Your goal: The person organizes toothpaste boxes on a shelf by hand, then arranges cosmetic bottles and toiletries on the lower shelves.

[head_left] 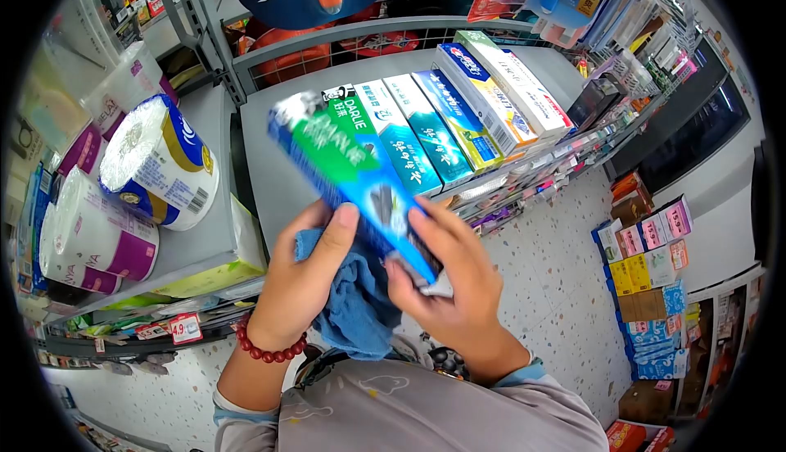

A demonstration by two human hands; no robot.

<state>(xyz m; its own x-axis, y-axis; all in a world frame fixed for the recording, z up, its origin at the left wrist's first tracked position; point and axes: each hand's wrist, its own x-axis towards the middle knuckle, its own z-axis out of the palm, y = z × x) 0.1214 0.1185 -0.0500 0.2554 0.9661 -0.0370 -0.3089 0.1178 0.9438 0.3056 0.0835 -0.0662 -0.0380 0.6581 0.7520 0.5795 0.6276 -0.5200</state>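
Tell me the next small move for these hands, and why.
I'd probably wipe the toothpaste box with the cloth. The cloth is already bunched in the left hand, right by the box, and the right hand grips the box's lower end, so it could steady it above the shelf.

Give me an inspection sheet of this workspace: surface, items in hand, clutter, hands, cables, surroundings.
Surface: grey shelf, partly bare.
Job's things: green-and-blue Darlie toothpaste box, tilted, blurred; blue cloth.
Clutter: toothpaste boxes in a row; wrapped paper rolls at left.
Hands: left hand holds the cloth, thumb at the box; right hand grips the box's lower end.
Cables: nothing seen.
Surroundings: speckled floor; stacked cartons at right.
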